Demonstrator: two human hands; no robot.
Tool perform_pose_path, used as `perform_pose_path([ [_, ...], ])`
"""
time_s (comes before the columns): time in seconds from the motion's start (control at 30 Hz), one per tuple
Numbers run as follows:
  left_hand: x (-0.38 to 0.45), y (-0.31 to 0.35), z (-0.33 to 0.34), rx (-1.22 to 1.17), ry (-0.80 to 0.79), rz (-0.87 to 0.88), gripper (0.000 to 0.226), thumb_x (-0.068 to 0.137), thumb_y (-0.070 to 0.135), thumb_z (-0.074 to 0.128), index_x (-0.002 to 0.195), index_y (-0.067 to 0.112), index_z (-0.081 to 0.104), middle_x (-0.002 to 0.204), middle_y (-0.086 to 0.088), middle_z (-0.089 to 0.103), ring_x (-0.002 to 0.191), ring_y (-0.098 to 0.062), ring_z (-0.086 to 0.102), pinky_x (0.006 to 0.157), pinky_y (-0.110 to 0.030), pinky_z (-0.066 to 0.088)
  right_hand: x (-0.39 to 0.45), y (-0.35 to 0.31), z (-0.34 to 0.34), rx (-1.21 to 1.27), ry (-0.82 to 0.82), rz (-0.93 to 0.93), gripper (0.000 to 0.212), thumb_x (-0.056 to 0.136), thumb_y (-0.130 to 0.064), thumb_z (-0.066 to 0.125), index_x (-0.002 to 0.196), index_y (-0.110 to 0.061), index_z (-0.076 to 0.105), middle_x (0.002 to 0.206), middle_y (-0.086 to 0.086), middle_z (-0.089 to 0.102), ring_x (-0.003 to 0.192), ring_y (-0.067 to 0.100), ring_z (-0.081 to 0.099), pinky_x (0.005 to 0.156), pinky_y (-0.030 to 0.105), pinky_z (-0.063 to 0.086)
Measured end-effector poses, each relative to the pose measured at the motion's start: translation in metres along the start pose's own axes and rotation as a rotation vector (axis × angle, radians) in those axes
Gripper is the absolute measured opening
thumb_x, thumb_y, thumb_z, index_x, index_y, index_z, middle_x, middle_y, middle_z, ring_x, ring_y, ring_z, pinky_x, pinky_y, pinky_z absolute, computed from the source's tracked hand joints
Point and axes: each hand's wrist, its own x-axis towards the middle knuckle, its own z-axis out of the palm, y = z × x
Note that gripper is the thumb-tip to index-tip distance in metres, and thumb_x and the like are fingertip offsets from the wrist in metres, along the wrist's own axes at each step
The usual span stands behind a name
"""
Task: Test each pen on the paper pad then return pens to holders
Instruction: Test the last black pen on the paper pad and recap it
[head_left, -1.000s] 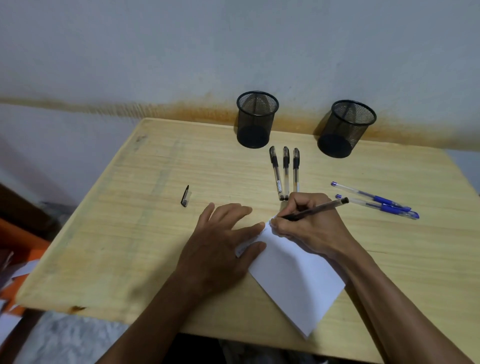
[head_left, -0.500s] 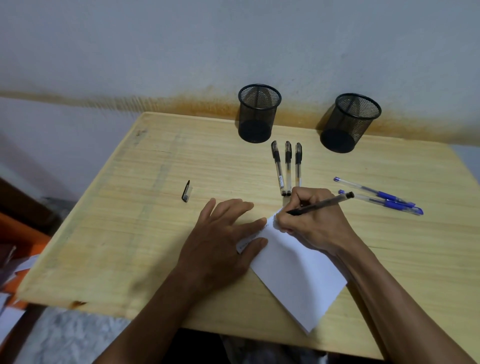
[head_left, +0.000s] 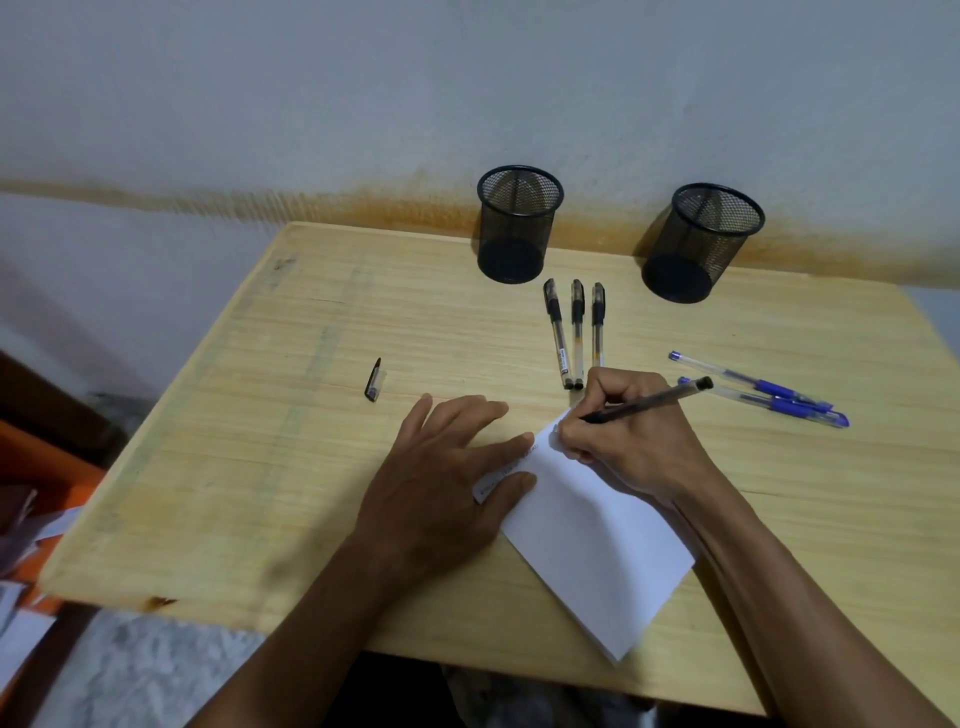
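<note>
My right hand (head_left: 631, 439) grips an uncapped black pen (head_left: 657, 400) with its tip on the far corner of the white paper pad (head_left: 597, 540). My left hand (head_left: 441, 483) lies flat with spread fingers on the pad's left edge and holds it down. The pen's black cap (head_left: 374, 379) rests on the table to the left. Three capped black pens (head_left: 576, 332) lie side by side in front of the left mesh holder (head_left: 517, 223). Two blue pens (head_left: 763, 389) lie to the right, below the right mesh holder (head_left: 701, 241).
The wooden table (head_left: 260, 441) stands against a grey wall with a rusty stain. Both holders look empty and sit at the table's far edge. Orange items and papers (head_left: 31, 519) lie on the floor to the left.
My right hand has shifted slightly with the pen on the paper's corner. My left hand stays on the pad. The camera view has tilted a little.
</note>
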Motion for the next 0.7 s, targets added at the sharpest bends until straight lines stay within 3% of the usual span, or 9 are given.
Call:
perform_pose_path([
  [0.3,0.0001,-0.0018,0.0027,0.002,0.017,0.014,0.040,0.092,0.056,0.051,0.121,0.035,0.070,0.138,0.003,0.059,0.133,-0.020,0.048,0.114,-0.057,0.031,-0.0011,-0.0011,0.0001,-0.068,0.031,-0.014,0.018,0.068,0.013,0.071,0.063,0.008,0.055,0.054,0.019,0.064,0.048,0.024,0.059,0.049,0.040,0.048],
  [0.43,-0.0001,-0.0013,0.0021,0.003,0.008,0.010,0.041,0.093,0.057,0.049,0.122,0.035,0.069,0.139,0.004,0.058,0.134,-0.019,0.047,0.115,-0.056,0.030,-0.0034,0.0003,0.0020,-0.119,0.074,-0.023,0.017,0.070,0.007,0.070,0.066,0.006,0.053,0.055,0.020,0.064,0.056,0.042,0.060,0.048,0.050,0.048],
  [0.6,0.0000,-0.0009,0.0008,-0.005,0.009,0.000,0.039,0.092,0.057,0.051,0.120,0.038,0.070,0.138,0.006,0.059,0.133,-0.017,0.048,0.116,-0.053,0.030,-0.0032,0.0027,0.0032,-0.213,0.107,-0.054,0.021,0.070,0.001,0.070,0.063,0.004,0.051,0.062,0.022,0.058,0.062,0.040,0.057,0.046,0.043,0.045],
  [0.7,0.0013,-0.0012,0.0001,0.022,0.024,0.007,0.036,0.092,0.056,0.054,0.118,0.038,0.071,0.136,0.006,0.061,0.129,-0.017,0.051,0.114,-0.051,0.033,-0.0047,0.0013,0.0047,-0.242,0.126,-0.066,0.023,0.072,0.001,0.070,0.061,0.002,0.050,0.063,0.018,0.055,0.053,0.026,0.050,0.046,0.032,0.039],
])
